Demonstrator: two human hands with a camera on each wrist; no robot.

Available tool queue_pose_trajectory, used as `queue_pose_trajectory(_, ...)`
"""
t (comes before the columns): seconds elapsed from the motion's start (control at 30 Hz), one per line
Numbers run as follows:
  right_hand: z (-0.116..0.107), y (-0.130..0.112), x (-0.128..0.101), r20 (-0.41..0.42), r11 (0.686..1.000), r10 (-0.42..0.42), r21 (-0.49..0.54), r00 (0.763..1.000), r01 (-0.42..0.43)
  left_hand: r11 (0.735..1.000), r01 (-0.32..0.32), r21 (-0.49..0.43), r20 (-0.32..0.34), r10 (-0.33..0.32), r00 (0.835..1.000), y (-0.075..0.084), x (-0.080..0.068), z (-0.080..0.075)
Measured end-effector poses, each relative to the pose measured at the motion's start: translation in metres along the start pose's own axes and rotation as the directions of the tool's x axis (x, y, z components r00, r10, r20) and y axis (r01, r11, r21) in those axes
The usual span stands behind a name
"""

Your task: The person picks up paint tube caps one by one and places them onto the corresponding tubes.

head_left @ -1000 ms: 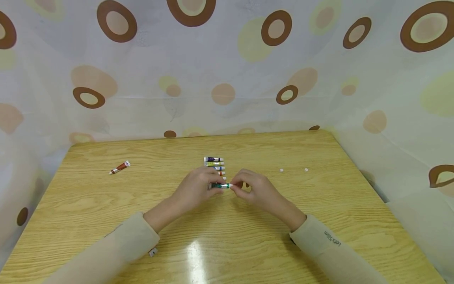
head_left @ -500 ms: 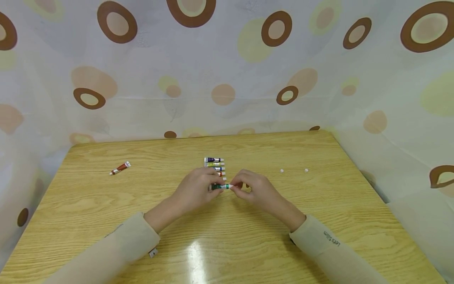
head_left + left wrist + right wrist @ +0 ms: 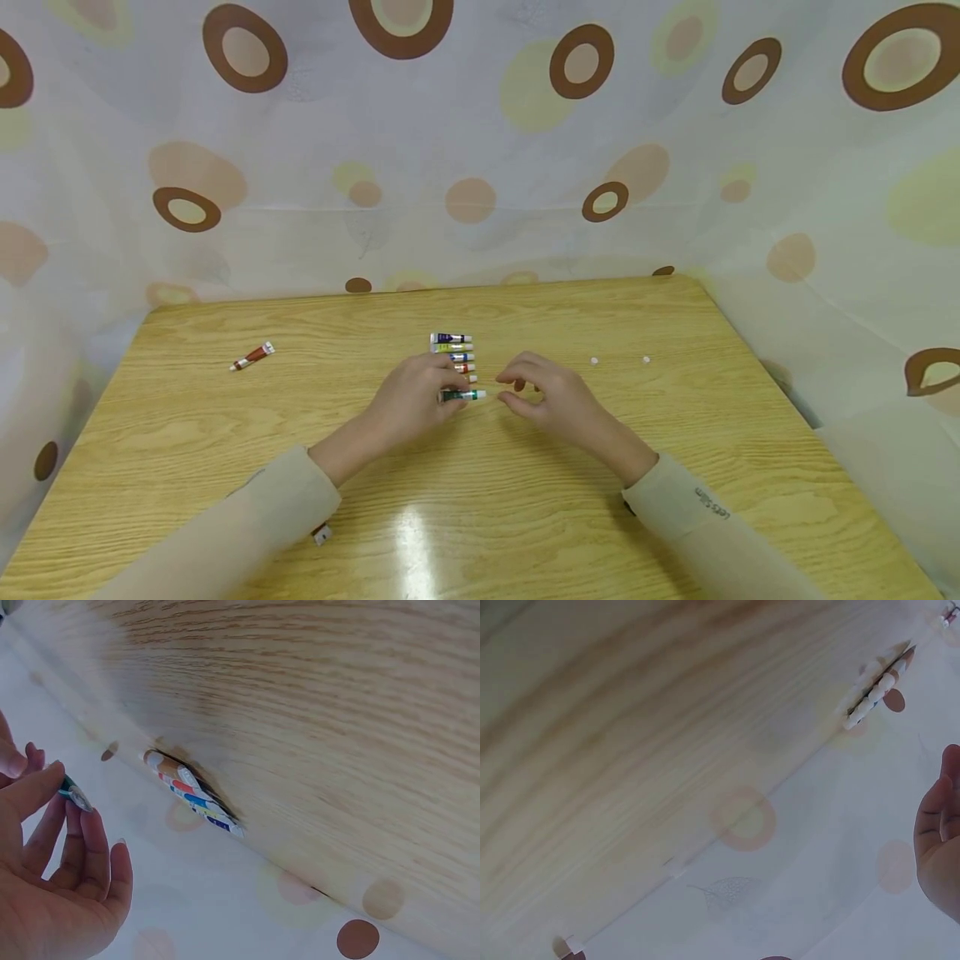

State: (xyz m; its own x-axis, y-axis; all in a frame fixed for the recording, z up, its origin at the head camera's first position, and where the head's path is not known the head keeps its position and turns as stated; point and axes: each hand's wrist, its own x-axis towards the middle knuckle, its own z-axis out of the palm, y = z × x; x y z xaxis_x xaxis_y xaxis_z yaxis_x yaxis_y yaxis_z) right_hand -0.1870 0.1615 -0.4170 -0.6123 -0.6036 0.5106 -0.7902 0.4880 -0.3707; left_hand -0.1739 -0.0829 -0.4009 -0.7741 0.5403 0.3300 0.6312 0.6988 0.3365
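Since the earlier frame, my right hand [image 3: 551, 400] has let go of the green tube [image 3: 461, 396] and drawn back, fingers loosely curled, holding nothing. My left hand [image 3: 416, 400] pinches the tube mid-table — just in front of the row of tubes [image 3: 454, 354]. A red tube [image 3: 252, 356] lies near the left edge.

Head view high, facing table [image 3: 675, 433]; wrist views low, sharing tubes [image 3: 454, 353].

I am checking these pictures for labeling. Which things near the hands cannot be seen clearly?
- Green paint tube: head view, its back end is hidden under the left hand.
- Row of paint tubes: labels too small; nearest tubes are covered by the left hand's fingers.
- Right hand: right wrist view cuts it off at the edge.
- Two white specks: too small to identify.
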Motion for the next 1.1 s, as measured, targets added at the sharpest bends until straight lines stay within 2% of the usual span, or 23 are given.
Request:
queue_pose_trajectory(0.23, -0.006, 0.006, -0.006, 0.002, 0.999, 0.049, -0.023, 0.999, -0.049, 0.998, 0.051, -0.026, 0.028, -0.051, 0.998, -0.007, 0.003, 0.006)
queue_pose_trajectory(0.7, -0.023, 0.029, -0.018, -0.027, 0.986, 0.152, -0.066, 0.988, -0.153, 0.994, 0.108, -0.006, 0.072, -0.107, 0.992, -0.018, 0.008, 0.021)
queue_pose_trajectory(0.93, -0.032, 0.045, -0.025, -0.039, 0.973, 0.208, -0.094, 0.977, -0.211, 0.993, 0.12, 0.004, 0.101, -0.119, 0.988, -0.021, 0.011, 0.026)
queue_pose_trajectory(1.1, -0.038, 0.057, -0.03, -0.033, 0.954, 0.278, -0.104, 0.96, -0.28, 0.993, 0.117, 0.004, 0.102, -0.117, 0.988, -0.023, 0.011, 0.03)
